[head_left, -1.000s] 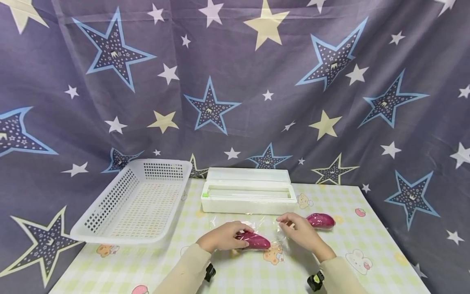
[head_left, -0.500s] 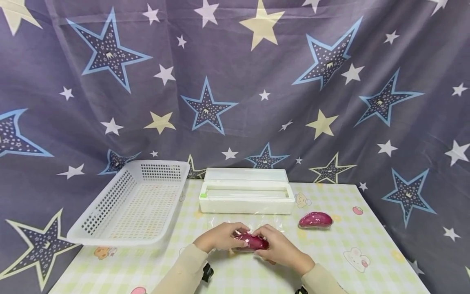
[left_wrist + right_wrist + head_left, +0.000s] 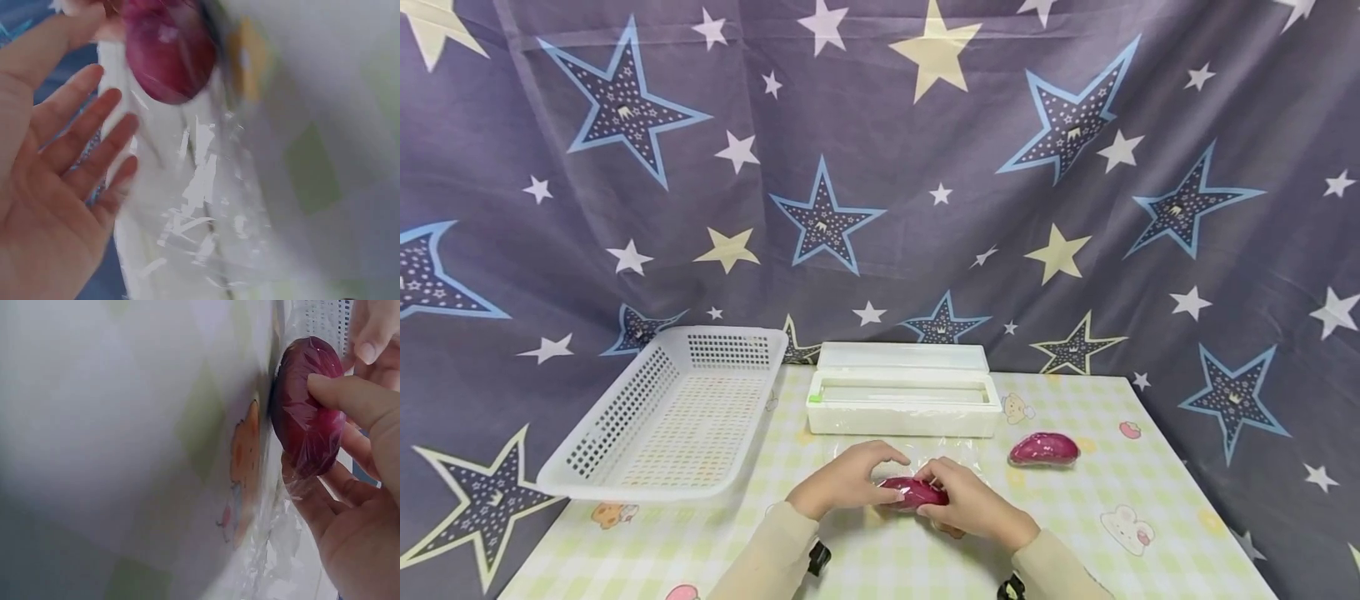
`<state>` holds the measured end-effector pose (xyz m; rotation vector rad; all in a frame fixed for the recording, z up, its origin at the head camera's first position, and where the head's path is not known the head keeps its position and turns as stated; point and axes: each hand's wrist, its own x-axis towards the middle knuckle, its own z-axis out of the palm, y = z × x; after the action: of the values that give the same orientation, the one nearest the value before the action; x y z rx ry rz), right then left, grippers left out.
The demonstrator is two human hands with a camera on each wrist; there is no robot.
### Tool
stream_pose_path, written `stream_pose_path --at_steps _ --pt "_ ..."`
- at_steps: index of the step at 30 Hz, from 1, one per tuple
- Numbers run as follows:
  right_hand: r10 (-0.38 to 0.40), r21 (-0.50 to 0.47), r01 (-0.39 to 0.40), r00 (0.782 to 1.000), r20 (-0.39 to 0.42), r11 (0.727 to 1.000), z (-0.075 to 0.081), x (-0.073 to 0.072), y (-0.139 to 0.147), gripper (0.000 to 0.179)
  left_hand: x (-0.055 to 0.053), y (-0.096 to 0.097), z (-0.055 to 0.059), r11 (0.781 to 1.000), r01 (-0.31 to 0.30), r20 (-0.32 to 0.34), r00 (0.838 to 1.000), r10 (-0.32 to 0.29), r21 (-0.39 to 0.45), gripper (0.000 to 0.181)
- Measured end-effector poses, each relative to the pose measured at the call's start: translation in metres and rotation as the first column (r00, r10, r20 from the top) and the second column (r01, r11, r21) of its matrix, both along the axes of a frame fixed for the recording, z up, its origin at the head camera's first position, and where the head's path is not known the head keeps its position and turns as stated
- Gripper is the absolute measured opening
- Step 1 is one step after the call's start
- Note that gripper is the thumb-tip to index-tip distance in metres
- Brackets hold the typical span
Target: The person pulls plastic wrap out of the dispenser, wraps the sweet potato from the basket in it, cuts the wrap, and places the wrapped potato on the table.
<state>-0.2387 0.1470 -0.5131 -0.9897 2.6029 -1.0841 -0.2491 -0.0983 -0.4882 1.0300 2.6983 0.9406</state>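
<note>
A purple sweet potato (image 3: pixel 916 493) lies on the table in clear plastic wrap, in front of the white box. My right hand (image 3: pixel 973 504) grips it from the right; in the right wrist view its thumb presses one side of the wrapped sweet potato (image 3: pixel 307 415) and its fingers lie on the other. My left hand (image 3: pixel 850 479) is at the left end, its thumb close to the sweet potato; whether it touches cannot be told. The left wrist view has the left fingers (image 3: pixel 94 147) spread and loose. Crinkled clear film (image 3: pixel 200 212) spreads beside the sweet potato.
A second sweet potato (image 3: pixel 1043 449), shiny as if wrapped, lies to the right. Behind the hands stands a white plastic-wrap dispenser box (image 3: pixel 904 419) with its lid raised. On the left is a white perforated basket (image 3: pixel 647 487). A starred curtain (image 3: pixel 880 208) hangs behind the checked tablecloth (image 3: pixel 1060 550).
My right hand has come left and down from the film's right side onto the sweet potato and grips it. My left hand has loosened, its fingers lifting off the sweet potato.
</note>
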Motion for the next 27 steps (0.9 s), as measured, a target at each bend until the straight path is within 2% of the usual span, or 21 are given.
stream_pose_path --at_steps 2,4,7,9,11,15,17,23,27 --pt "-0.002 -0.008 0.002 0.999 0.035 1.0 0.001 -0.002 -0.001 0.029 0.002 0.003 0.003 1.0 0.025 -0.082 0.996 -0.026 -0.01 0.038" --pt "-0.002 -0.013 0.002 0.999 0.047 1.0 0.002 -0.003 -0.001 0.028 0.004 0.006 0.004 0.999 0.041 -0.117 0.992 -0.044 -0.025 0.033" --pt "-0.002 -0.001 0.002 0.999 0.039 1.0 0.003 -0.005 -0.001 0.027 0.008 0.011 0.001 0.997 0.028 -0.134 0.99 -0.037 -0.068 0.033" --pt "-0.003 0.009 0.003 0.999 0.034 1.0 0.003 -0.006 0.0 0.028 0.01 0.012 -0.003 0.996 0.0 -0.131 0.991 -0.011 -0.085 0.036" --pt "-0.002 0.0 0.002 0.998 0.063 1.0 0.002 -0.008 0.0 0.028 0.011 0.012 -0.008 0.995 -0.03 -0.132 0.991 0.017 -0.097 0.042" --pt "0.009 -0.053 0.0 0.987 0.161 0.999 0.001 -0.01 0.002 0.028 0.01 0.01 -0.014 0.996 -0.048 -0.102 0.994 0.04 -0.078 0.05" --pt "0.013 -0.06 -0.002 0.983 0.184 0.998 0.001 -0.011 0.003 0.028 0.009 0.009 -0.015 0.997 -0.041 -0.082 0.996 0.036 -0.064 0.051" --pt "0.03 -0.008 -0.03 0.992 0.12 1.0 0.006 -0.018 0.004 0.027 -0.002 0.002 -0.017 1.0 -0.019 0.005 1.0 0.019 0.014 0.04" --pt "0.039 -0.011 -0.038 0.99 0.132 0.999 0.007 -0.025 0.004 0.031 -0.008 -0.002 -0.019 0.996 -0.061 0.103 0.993 0.054 0.071 0.033"
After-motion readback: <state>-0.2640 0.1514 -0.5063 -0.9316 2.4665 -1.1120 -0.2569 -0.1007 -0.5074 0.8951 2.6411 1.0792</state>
